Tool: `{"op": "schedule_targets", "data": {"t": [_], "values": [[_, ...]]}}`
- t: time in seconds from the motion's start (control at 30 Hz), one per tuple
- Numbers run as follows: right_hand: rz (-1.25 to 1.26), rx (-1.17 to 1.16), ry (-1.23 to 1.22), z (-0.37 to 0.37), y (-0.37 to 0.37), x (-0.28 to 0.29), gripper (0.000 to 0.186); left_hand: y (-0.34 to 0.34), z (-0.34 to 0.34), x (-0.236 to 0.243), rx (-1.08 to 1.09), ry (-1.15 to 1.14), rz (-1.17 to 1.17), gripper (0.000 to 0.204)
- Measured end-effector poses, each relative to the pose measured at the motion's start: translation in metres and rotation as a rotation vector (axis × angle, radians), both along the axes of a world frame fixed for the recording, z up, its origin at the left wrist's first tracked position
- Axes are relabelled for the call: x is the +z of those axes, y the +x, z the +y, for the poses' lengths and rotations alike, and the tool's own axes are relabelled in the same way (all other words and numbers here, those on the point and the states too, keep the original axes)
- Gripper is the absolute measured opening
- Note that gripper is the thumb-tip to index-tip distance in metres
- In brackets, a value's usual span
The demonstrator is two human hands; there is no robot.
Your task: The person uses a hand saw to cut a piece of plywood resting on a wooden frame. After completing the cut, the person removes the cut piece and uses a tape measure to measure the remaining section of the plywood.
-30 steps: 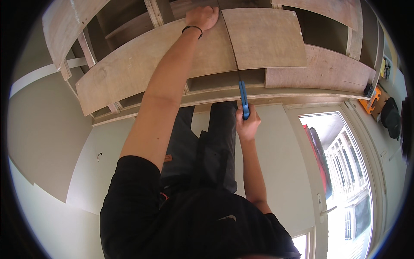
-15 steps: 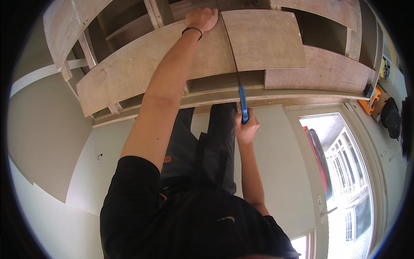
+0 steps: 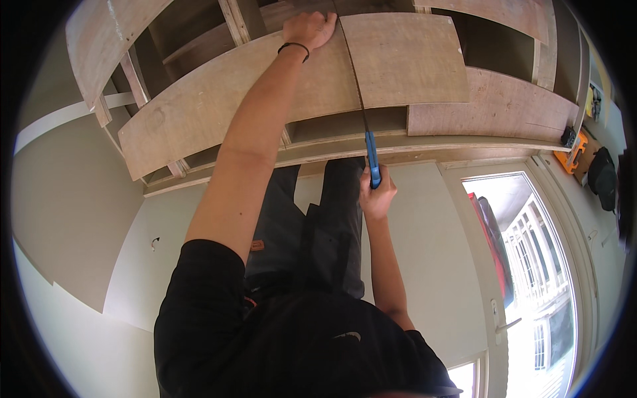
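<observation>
A long plywood board (image 3: 199, 89) lies across a wooden frame in front of me. My left hand (image 3: 308, 31) is closed at its far edge, bearing on the board just left of the blade; part of the fingers is hidden. A dark wristband circles that wrist. In my right hand (image 3: 378, 186) is the blue handle of a handsaw (image 3: 372, 149), nearer to my body than the board. Its thin blade crosses the board from near edge to far edge, dividing the longer left part from a shorter right part (image 3: 405, 60).
The open wooden frame (image 3: 318, 151) has gaps between its struts. More plywood panels (image 3: 491, 103) rest on it, right and far left. At right stand a glazed door (image 3: 531, 265), an orange object (image 3: 572, 154) and a black item (image 3: 601, 179).
The saw handle and the board appear very slightly farther left in the picture. Both hands keep their holds.
</observation>
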State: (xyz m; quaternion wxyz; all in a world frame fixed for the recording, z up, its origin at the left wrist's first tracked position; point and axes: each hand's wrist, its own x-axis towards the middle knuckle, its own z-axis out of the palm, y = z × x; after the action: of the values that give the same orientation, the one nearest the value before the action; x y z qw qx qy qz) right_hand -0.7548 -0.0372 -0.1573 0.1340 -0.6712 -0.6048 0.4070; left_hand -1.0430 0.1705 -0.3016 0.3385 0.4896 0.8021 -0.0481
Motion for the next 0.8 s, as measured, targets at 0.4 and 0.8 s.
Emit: {"op": "schedule_targets", "data": {"t": [0.4,0.8], "values": [[-0.02,0.017,0.055,-0.011,0.01,0.001,0.019,-0.001,0.003,-0.001,0.028,-0.038,-0.057,0.06],[-0.092,0.049,0.064,-0.053,0.046,0.004,0.018,0.0,0.004,0.005,0.018,-0.044,-0.028,0.062]]}}
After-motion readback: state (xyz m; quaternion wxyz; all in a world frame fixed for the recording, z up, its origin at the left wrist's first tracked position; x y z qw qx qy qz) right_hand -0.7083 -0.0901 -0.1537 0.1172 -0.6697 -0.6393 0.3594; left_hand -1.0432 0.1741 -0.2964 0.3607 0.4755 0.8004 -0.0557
